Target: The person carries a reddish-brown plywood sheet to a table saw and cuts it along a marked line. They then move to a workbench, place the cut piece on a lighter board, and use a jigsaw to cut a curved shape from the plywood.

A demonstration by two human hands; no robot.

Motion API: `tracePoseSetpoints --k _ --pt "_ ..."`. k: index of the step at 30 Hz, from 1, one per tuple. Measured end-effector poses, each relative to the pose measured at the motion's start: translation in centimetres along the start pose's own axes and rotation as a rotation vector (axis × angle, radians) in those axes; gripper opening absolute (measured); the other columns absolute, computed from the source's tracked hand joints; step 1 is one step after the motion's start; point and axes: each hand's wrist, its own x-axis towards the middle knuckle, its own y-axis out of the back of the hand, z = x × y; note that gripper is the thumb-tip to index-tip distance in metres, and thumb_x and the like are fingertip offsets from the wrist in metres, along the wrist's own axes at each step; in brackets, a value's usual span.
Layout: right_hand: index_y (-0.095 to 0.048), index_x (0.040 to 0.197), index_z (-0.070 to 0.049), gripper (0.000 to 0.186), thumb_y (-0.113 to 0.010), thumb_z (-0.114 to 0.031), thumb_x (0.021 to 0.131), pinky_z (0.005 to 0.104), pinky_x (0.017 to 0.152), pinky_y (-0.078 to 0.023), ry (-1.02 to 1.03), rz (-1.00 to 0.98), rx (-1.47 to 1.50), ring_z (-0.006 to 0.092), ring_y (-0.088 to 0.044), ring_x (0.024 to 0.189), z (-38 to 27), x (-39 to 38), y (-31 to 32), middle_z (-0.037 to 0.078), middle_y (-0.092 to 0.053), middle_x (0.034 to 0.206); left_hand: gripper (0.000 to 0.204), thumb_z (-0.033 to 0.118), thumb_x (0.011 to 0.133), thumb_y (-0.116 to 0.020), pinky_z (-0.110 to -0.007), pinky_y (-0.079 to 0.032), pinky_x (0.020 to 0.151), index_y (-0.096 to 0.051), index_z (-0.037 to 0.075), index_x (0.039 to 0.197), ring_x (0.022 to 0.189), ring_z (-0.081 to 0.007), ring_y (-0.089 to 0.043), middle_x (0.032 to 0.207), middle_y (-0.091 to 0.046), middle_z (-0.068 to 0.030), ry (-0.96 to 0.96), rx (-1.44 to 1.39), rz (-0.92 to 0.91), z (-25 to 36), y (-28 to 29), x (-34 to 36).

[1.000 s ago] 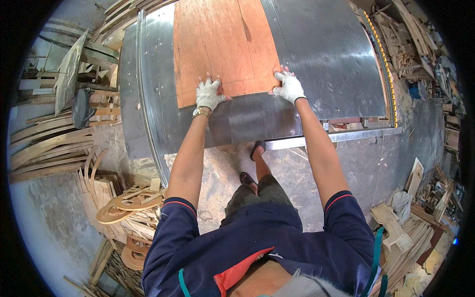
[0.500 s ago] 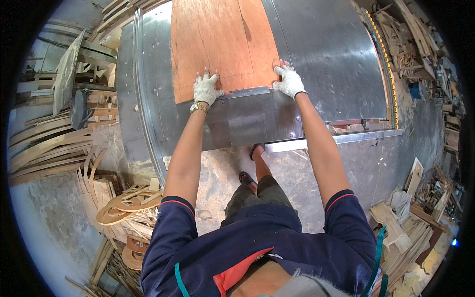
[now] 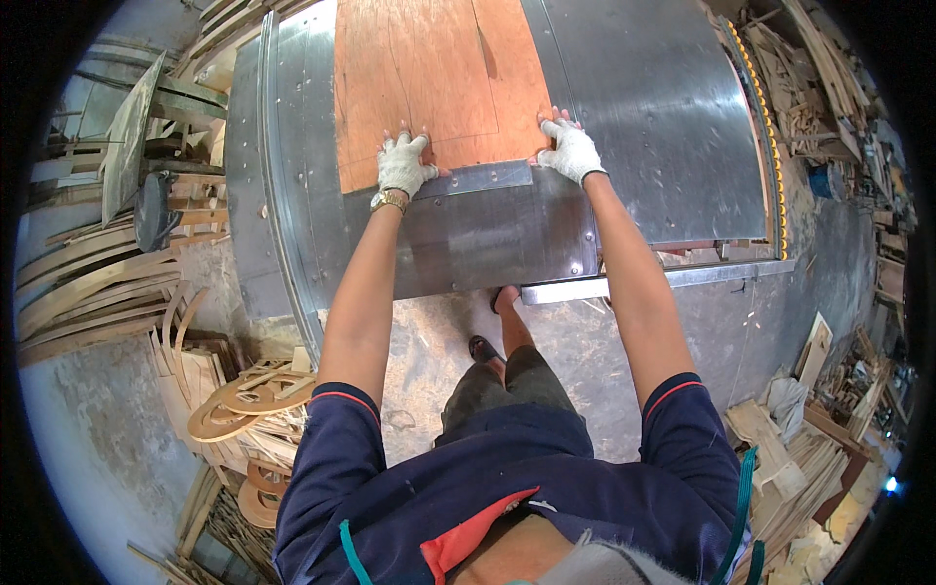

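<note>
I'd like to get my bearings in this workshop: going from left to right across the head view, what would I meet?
Curved wood strips, metal rail, left hand, right hand, yellow edging, blue object.

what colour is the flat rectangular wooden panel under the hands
The flat wooden panel is orange-brown with thin dark lines, clearest in the head view.
</note>
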Motion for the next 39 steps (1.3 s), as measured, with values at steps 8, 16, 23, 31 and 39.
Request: tracePoseSetpoints --k 8,16,23,31,39 --pt "-0.050 0.151 -0.018 0.091 -0.084 -0.050 0.072 0.0422 0.126 -0.019 0.007 0.002 -0.023 0.0297 -0.023 0.155 -0.1 0.7 0.3 0.016 -0.032 0.164 0.107 0.065 0.059 -0.086 -0.060 -0.026 0.120 -0.047 0.026 0.151 0.150 -0.0516 -0.022 0.165 -0.030 -0.0174 -0.007 0.033 0.029 -0.5 -0.7 1.2" --pt "-0.050 0.151 -0.019 0.093 -0.084 -0.052 0.070 0.0443 0.126 -0.020 0.002 -0.002 0.005 0.0322 -0.023 0.155 0.4 1.9 0.5 0.017 -0.030 0.165 0.108 0.064 0.060 -0.087 -0.059 -0.025 0.121 -0.046 0.025 0.152 0.151 -0.0502 -0.021 0.165 -0.029 -0.0171 0.006 0.035 -0.037 -0.1 0.4 2.1" --pt "-0.051 0.150 -0.019 0.089 -0.084 -0.048 0.073 0.0422 0.125 -0.021 -0.012 0.008 -0.043 0.0280 -0.023 0.155 -0.1 2.5 1.0 0.014 -0.033 0.164 0.109 0.064 0.061 -0.087 -0.059 -0.025 0.121 -0.045 0.024 0.153 0.151 -0.0498 -0.021 0.165 -0.030 -0.0170 0.003 0.030 -0.002 -0.3 0.4 2.9" --pt "-0.049 0.152 -0.020 0.090 -0.083 -0.049 0.073 0.0434 0.126 -0.020 -0.005 0.015 -0.032 0.0288 -0.021 0.156 0.1 3.3 1.1 0.015 -0.032 0.165 0.110 0.066 0.060 -0.086 -0.059 -0.025 0.121 -0.045 0.025 0.153 0.151 -0.0504 -0.023 0.165 -0.030 -0.0164 -0.011 0.025 0.023 -0.6 0.4 3.8" --pt "-0.049 0.151 -0.017 0.088 -0.083 -0.045 0.075 0.0422 0.126 -0.021 0.024 -0.006 -0.008 0.0297 -0.021 0.156 0.6 4.4 1.4 0.016 -0.030 0.165 0.109 0.066 0.060 -0.086 -0.059 -0.026 0.121 -0.045 0.026 0.153 0.151 -0.0508 -0.022 0.166 -0.029 -0.0160 -0.008 0.031 0.019 -0.6 0.9 4.7"
